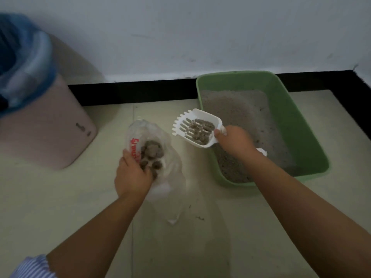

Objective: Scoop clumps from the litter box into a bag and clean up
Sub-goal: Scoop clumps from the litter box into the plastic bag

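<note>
Two hands are busy on the tiled floor (200, 247). Your left hand (132, 174) grips the clear plastic bag (160, 135) at its near side, fingers curled into the mouth, holding it open; grey clumps (151, 155) lie inside, beside red lettering on the film. Your right hand (233, 140) is wrapped around the handle of the white slotted scoop (197, 128), which hangs over the left rim of the green litter box (291, 117), its toothed edge pointing toward the bag. Litter (200, 130) sits in the scoop's bowl. Scoop and bag are near each other but apart.

Grey litter fills the box, which stands against the black baseboard (130, 93) at the far edge of the floor. At the far left stands a pink waste bin (50, 137) lined with a blue bag (26, 63). A few dark crumbs (199, 218) lie on the floor near your left forearm.
</note>
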The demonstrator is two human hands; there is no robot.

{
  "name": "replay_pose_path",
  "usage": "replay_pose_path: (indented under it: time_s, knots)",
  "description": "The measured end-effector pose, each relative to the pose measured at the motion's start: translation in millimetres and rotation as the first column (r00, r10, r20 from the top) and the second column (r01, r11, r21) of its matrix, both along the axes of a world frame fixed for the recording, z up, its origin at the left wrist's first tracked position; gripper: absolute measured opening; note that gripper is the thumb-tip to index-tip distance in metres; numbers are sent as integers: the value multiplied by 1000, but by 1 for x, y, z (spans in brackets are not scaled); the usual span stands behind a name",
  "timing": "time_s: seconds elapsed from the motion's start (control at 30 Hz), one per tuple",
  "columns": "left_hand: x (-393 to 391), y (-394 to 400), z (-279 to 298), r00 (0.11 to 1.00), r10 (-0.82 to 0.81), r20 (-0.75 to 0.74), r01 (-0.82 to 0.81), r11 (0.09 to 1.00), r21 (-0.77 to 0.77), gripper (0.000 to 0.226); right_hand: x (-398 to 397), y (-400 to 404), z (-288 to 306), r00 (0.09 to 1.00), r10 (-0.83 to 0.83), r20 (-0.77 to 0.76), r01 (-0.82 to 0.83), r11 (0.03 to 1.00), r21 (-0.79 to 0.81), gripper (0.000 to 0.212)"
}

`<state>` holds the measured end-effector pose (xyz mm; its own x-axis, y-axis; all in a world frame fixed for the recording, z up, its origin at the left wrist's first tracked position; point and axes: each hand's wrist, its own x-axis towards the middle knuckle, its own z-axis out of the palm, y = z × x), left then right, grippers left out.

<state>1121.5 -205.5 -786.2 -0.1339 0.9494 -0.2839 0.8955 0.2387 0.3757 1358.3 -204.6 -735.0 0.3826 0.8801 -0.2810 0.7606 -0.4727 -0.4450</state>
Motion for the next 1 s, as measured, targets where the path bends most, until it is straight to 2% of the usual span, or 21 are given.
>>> replay_pose_path:
  time_s: [0.13,0.27,0.47,0.63,0.9,1.0]
  knots:
    - [-9,-7,1,985,113,128,-109,993,-33,53,-11,13,-7,1000,-16,21,16,1000,-7,44]
    - [-21,-8,9,954,237,186,-237,971,-23,46,-20,18,-5,998,32,54,-32,999,-8,45]
    - [-32,-9,13,911,269,312,-276,961,-23,40,-73,19,-8,979,180,99,-177,983,-41,41]
    - [-37,-14,5,906,255,337,-268,963,-9,28,-111,13,-28,934,261,242,-251,965,-71,25]
    - [-42,-5,-5,854,356,379,-381,924,-8,28,-107,6,-28,969,149,198,-140,988,-59,25]
    - [-39,-4,-5,864,351,361,-379,925,7,29,-106,0,-25,958,181,224,-169,983,-71,27]
